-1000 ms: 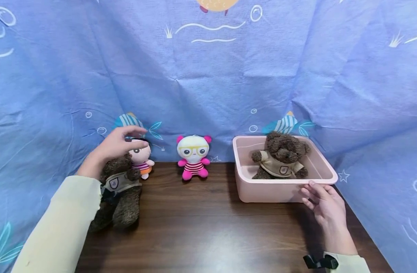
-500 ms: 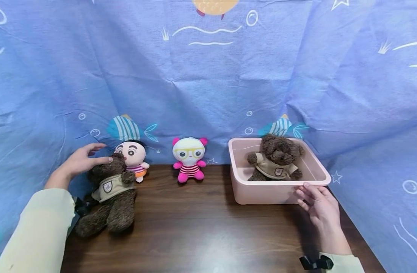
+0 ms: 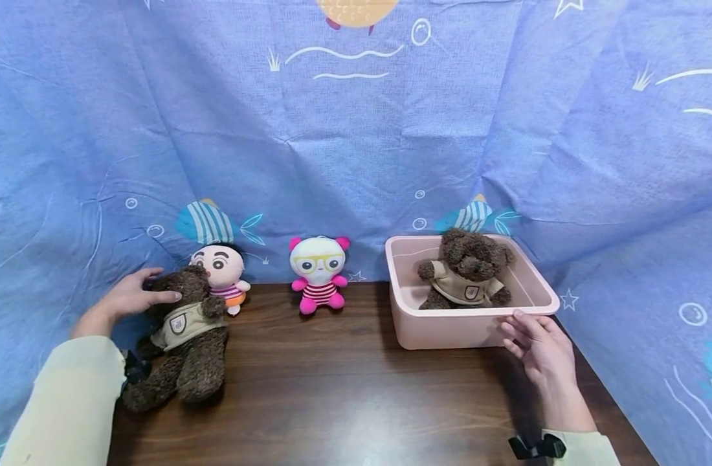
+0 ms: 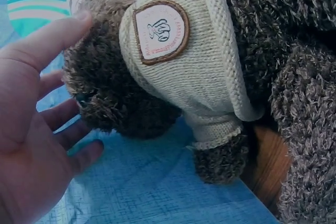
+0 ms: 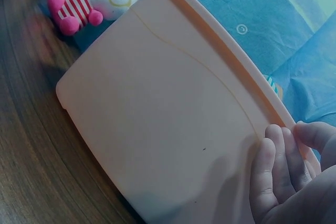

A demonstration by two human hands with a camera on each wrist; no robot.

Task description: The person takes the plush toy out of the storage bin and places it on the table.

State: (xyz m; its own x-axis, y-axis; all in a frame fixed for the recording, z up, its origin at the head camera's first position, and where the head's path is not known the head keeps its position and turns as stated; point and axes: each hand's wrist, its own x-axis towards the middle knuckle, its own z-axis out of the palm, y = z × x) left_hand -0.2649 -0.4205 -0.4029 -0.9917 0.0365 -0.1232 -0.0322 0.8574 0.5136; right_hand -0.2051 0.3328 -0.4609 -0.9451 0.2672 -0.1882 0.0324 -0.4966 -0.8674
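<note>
At the left, a dark brown teddy bear [image 3: 201, 366] in a beige knit sweater leans on the table. My left hand [image 3: 125, 298] is around its head, the thumb lying over the near side and the fingers reaching behind, fairly straight in the left wrist view. My right hand [image 3: 545, 349] pinches the front rim of a pale pink plastic bin [image 3: 426, 330], thumb on the rim and fingers against the outer wall. Inside the bin sits a similar brown teddy bear [image 3: 472, 291], also in a beige sweater.
Behind the left bear stands a boy doll [image 3: 224, 268] with black hair and a striped shirt. A pink and white panda plush [image 3: 319, 275] sits at the table's back edge. Blue printed cloth [image 3: 333, 162] hangs behind and beside the dark wooden table [image 3: 309, 401].
My left hand has come left and down from above the doll onto the left bear's head. My right hand has stayed on the bin's rim. The view has shifted slightly.
</note>
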